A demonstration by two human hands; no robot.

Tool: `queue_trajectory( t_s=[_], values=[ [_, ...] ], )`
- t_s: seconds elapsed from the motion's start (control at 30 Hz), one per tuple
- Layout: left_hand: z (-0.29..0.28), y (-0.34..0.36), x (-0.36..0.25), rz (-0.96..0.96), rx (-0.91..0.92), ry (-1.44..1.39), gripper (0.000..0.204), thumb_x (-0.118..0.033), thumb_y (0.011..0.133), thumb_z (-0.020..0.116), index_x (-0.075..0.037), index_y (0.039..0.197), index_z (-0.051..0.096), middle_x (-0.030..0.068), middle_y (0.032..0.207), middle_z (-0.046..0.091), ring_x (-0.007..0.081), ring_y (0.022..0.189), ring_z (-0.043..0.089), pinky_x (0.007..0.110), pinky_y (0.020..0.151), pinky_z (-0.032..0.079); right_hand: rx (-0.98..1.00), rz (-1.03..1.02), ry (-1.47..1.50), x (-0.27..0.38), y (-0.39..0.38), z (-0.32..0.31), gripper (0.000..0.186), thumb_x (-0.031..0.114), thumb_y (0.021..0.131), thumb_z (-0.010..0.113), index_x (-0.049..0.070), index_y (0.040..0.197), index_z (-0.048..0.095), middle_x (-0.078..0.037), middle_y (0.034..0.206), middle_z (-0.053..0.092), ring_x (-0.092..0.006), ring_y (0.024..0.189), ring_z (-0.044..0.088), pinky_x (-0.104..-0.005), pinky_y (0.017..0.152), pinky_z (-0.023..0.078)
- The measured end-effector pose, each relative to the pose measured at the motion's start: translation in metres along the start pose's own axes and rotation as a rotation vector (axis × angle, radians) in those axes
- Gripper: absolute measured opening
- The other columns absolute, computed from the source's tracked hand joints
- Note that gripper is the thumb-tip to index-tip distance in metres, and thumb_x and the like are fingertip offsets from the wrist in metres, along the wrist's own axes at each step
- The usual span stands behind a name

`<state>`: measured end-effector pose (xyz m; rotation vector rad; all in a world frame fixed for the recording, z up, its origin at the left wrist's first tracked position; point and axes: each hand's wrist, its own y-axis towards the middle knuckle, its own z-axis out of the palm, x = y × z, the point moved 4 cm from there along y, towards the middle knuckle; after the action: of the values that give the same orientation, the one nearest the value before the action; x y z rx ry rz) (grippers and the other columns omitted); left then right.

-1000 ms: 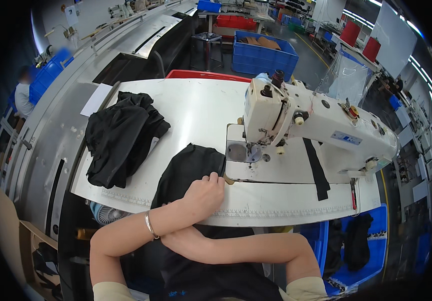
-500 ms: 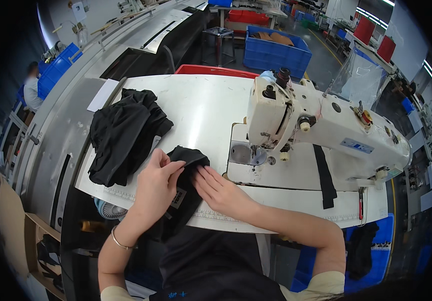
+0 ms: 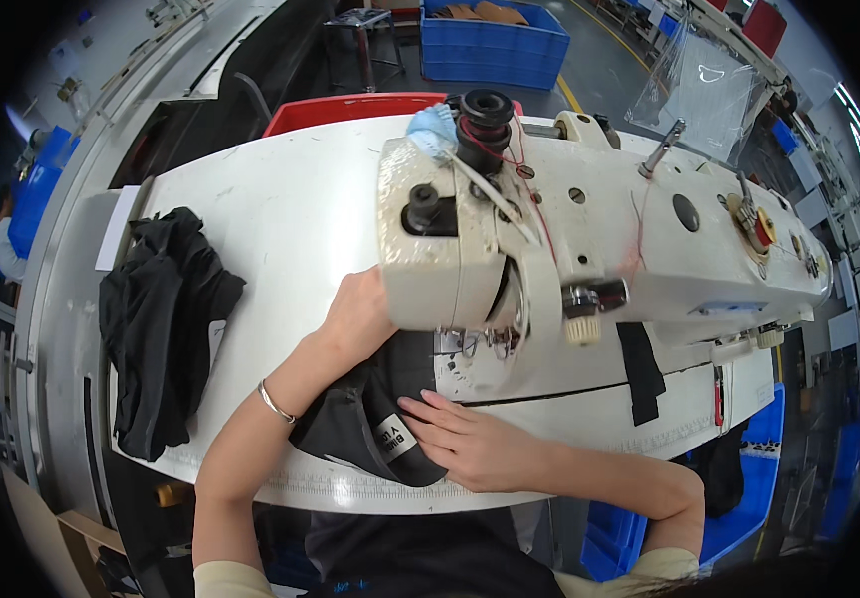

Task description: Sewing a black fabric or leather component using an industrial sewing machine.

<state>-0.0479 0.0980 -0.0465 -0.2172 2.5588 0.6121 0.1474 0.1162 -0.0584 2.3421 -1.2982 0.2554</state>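
Observation:
A black fabric piece [image 3: 355,424] with a white label [image 3: 391,437] lies on the white table [image 3: 285,179], its far end by the needle area of the sewing machine [image 3: 599,214]. My left hand [image 3: 355,314] rests on the far left part of this fabric; the machine head hides its fingertips. On the near right side of the cloth, my right hand [image 3: 480,446] lies flat with fingers stretched out, beside the label. A crumpled pile of black fabric [image 3: 166,324] sits at the table's left. Under the machine arm, toward the right, lies a black strip [image 3: 641,374].
The machine head stands close over both hands. A red bin [image 3: 350,110] is behind the table, with a blue crate [image 3: 495,52] farther back. Small red-handled snips [image 3: 719,399] lie at the table's right. A blue bin [image 3: 749,518] holding dark material stands below.
Both hands have carried the fabric piece rightward to the machine. My left hand's pinch has gone behind the machine head, and my right hand now presses the cloth flat. The view has moved closer.

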Motion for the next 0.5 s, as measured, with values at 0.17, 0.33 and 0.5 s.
queue_trajectory(
  t_s=[0.17, 0.33, 0.5],
  values=[
    [0.006, 0.030, 0.015, -0.040, 0.069, -0.110, 0.019, -0.003, 0.076, 0.063, -0.002, 0.094, 0.061, 0.0126, 0.090, 0.060, 0.0301, 0.075, 0.060, 0.038, 0.062, 0.050, -0.018, 0.083, -0.137, -0.029, 0.001, 0.003, 0.036, 0.019, 0.079, 0.056, -0.006, 0.104, 0.057, -0.019, 0.122, 0.054, -0.0332, 0.124, 0.045, -0.0464, 0.108, 0.033],
    [0.001, 0.030, 0.022, -0.063, 0.084, -0.132, 0.018, -0.003, 0.077, 0.063, -0.001, 0.094, 0.062, 0.0122, 0.089, 0.061, 0.0269, 0.076, 0.060, 0.036, 0.064, 0.049, 0.055, -0.242, -1.868, -0.039, -0.005, 0.026, 0.038, 0.011, 0.076, 0.055, 0.000, 0.112, 0.058, -0.016, 0.118, 0.052, -0.0349, 0.110, 0.046, -0.0489, 0.090, 0.035],
    [-0.004, 0.028, 0.025, -0.069, 0.086, -0.123, 0.016, -0.002, 0.078, 0.063, -0.001, 0.094, 0.063, 0.0117, 0.087, 0.061, 0.0237, 0.076, 0.059, 0.034, 0.066, 0.048, 0.080, -0.277, -1.779, -0.037, -0.003, 0.037, 0.030, 0.010, 0.085, 0.053, 0.006, 0.114, 0.057, -0.013, 0.108, 0.054, -0.0284, 0.096, 0.053, -0.0417, 0.084, 0.039]
  ],
)
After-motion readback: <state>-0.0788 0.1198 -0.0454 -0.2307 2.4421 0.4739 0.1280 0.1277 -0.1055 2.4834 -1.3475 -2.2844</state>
